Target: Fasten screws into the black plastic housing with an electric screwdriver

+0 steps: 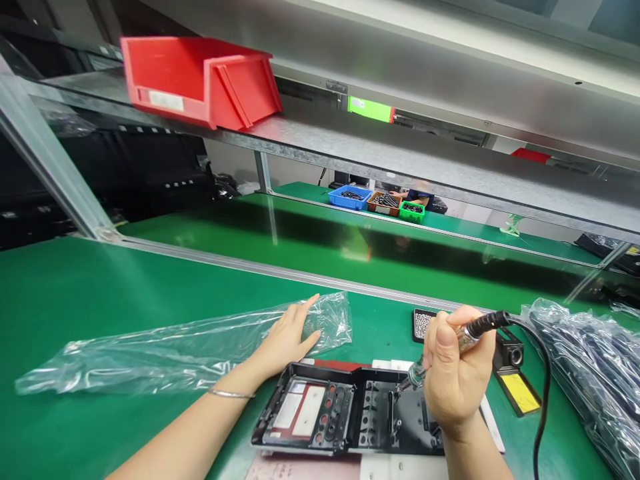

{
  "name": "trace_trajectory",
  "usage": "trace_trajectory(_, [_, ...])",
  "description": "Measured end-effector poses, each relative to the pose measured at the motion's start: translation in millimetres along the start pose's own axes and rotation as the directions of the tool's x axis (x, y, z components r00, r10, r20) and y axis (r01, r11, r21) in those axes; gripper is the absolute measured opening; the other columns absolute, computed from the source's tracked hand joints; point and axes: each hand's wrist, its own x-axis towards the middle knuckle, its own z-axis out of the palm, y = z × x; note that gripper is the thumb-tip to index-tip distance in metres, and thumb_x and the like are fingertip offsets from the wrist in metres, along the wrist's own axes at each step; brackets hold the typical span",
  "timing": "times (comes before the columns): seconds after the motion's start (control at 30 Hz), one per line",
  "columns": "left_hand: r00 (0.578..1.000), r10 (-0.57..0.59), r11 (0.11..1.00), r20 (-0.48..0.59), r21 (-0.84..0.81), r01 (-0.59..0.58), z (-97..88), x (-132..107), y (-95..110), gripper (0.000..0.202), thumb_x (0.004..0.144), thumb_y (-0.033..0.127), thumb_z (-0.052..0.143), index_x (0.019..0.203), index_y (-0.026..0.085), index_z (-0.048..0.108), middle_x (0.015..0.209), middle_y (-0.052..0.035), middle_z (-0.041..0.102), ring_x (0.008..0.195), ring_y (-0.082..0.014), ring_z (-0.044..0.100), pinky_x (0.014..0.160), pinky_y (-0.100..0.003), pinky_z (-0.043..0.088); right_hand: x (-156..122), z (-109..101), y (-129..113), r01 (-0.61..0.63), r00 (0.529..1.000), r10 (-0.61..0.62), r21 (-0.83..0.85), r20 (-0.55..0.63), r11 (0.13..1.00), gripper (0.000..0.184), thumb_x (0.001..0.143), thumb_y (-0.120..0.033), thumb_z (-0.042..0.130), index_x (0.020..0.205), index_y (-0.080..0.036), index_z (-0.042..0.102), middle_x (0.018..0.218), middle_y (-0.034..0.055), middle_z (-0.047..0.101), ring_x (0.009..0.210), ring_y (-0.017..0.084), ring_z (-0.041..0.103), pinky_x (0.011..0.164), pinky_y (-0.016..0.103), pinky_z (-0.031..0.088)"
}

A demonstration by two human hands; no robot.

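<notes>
Gripping the corded screwdriver fully closed, the fingers of the right hand set its bit on the black housing at the worktop's near edge — stiff, light, apt to skid, best pinned by its rim. The left hand lies spread, empty, on a limp clear bag; room left, bagged parts crowd right.

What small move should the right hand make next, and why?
Probably press the screwdriver tip down onto the black cover: the right hand holds it tilted, tip at the cover's middle, while the left hand rests on the plastic bag.
</notes>
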Motion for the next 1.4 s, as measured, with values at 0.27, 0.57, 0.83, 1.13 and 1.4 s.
trace_trajectory(0.27, [0.997,0.016,1.0,0.075,0.017,-0.017,0.1,0.0,-2.5,0.04,0.084,0.049,0.042,0.11,0.023,0.059,0.11,-0.0078,0.055,0.108,-0.0272,0.05,0.097,-0.047,0.042,-2.6,-0.3,1.4,-0.007,1.0,0.007,-0.001,0.003,1.0,0.009,0.102,-0.024,0.041,0.104,-0.017,0.037,0.066,-0.0025,0.031,0.051,0.003,0.033,0.05,0.015,0.03])
trace_trajectory(0.57, [0.999,-0.004,0.997,0.051,0.084,0.0,3.9,-0.4,-3.3,0.044,0.084,0.046,0.042,0.116,0.021,0.06,0.139,-0.0123,0.037,0.129,-0.0344,0.031,0.107,-0.054,0.032,-3.5,-1.1,2.1,-0.018,1.0,0.019,-0.008,0.002,1.0,0.009,0.101,-0.023,0.042,0.105,-0.017,0.037,0.071,-0.0008,0.034,0.054,0.004,0.034,0.05,0.015,0.03])
trace_trajectory(0.83, [0.994,-0.082,0.99,-0.074,0.108,0.09,-0.9,-0.3,3.2,0.072,0.086,0.049,0.04,0.147,0.02,0.016,0.127,-0.016,0.03,0.121,-0.0352,0.035,0.103,-0.055,0.033,-6.4,-1.6,2.0,-0.018,0.999,0.018,-0.013,0.035,1.0,0.007,0.101,-0.02,0.042,0.106,-0.018,0.039,0.068,-0.0016,0.032,0.053,0.004,0.033,0.048,0.014,0.028])
trace_trajectory(1.13, [0.995,-0.041,0.998,0.085,0.056,0.037,0.4,-1.7,-2.7,0.048,0.086,0.049,0.039,0.124,0.019,0.045,0.112,-0.0096,0.046,0.11,-0.0287,0.044,0.1,-0.048,0.037,-8.0,-2.1,3.4,-0.031,0.999,0.032,-0.019,0.041,0.999,0.009,0.099,-0.017,0.043,0.108,-0.019,0.041,0.067,-0.0018,0.032,0.053,0.004,0.035,0.049,0.014,0.03])
trace_trajectory(1.4, [0.989,-0.045,0.997,0.142,0.075,0.034,1.1,-1.5,-4.2,0.038,0.087,0.047,0.04,0.111,0.022,0.054,0.109,-0.0079,0.05,0.11,-0.0279,0.045,0.098,-0.049,0.038,-7.3,0.6,2.7,-0.03,0.999,0.03,-0.001,0.032,1.0,0.01,0.099,-0.017,0.044,0.109,-0.019,0.041,0.069,-0.0013,0.032,0.055,0.004,0.035,0.049,0.014,0.03])
